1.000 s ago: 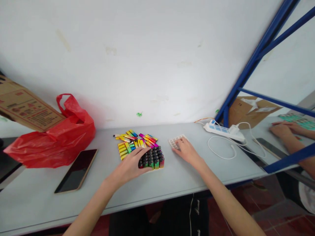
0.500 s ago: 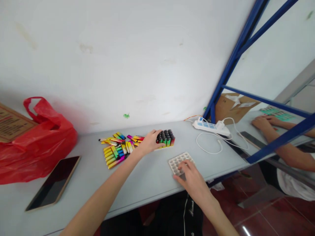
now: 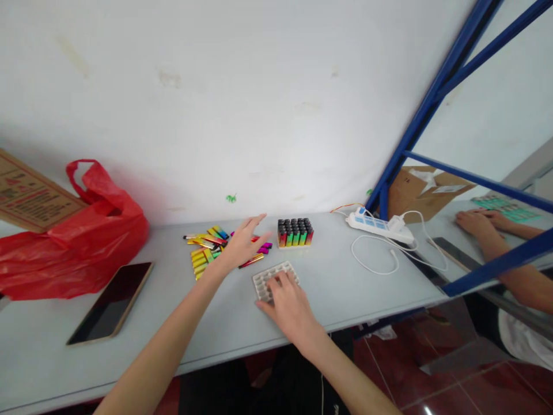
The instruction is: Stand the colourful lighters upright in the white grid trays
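Several colourful lighters with black tops stand upright in a block (image 3: 295, 233) near the wall. Loose lighters (image 3: 201, 257) in yellow, purple and other colours lie in a pile at centre left. Over the right part of that pile is my left hand (image 3: 243, 244), fingers apart, holding nothing. My right hand (image 3: 287, 298) rests on a white tray (image 3: 258, 280) with rows of small compartments, its fingers spread over the tray's right part. The compartments under the fingers are hidden.
A red plastic bag (image 3: 108, 222), a cardboard box (image 3: 34, 193) and a phone (image 3: 111, 302) are at the left. A white power strip (image 3: 380, 226) with cables lies at the right, beside a blue frame (image 3: 400, 135). Beyond it, another person's hands (image 3: 479, 221) rest on a table.
My left hand has let go of the lighter block and moved left over the loose pile. My right hand and the white tray have moved left, nearer the pile. The camera view has shifted slightly.
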The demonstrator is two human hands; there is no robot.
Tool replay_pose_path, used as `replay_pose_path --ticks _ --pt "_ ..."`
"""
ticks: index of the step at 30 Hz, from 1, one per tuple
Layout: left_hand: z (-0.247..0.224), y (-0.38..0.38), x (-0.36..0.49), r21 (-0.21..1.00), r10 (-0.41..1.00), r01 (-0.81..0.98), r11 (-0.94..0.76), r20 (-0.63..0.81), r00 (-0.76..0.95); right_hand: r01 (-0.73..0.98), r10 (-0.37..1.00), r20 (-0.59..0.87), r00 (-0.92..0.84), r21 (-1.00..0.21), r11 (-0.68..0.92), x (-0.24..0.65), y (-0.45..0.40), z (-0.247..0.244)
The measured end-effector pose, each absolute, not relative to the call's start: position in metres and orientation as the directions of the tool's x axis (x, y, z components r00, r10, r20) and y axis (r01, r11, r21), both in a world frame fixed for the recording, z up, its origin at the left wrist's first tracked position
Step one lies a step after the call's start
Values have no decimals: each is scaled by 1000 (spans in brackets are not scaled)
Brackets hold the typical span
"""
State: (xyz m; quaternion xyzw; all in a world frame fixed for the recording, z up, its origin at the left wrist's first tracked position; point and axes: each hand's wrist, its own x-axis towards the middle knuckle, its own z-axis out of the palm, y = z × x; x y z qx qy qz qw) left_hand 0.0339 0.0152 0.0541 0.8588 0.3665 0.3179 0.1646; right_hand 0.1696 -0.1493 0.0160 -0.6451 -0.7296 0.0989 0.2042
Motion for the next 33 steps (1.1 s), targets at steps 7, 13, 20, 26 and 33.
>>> replay_pose_path --ticks 7,13,20,26,33 --pt "44 -52 -82 454 786 647 -613 435 439 871 962 202 -183 -422 254 125 -130 17" --pt "10 -99 -85 358 752 678 -641 468 464 682 904 363 -225 -604 412 149 -80 33" --pt "-10 -87 -69 308 768 709 -634 360 530 959 987 65 -150 -235 161 176 5 36" --pt "-10 -74 -63 342 734 651 -678 355 578 967 990 52 -131 -213 139 164 8 28" --pt "-1 -62 -52 354 735 644 -678 320 598 836 947 312 -74 -499 229 181 3 32"
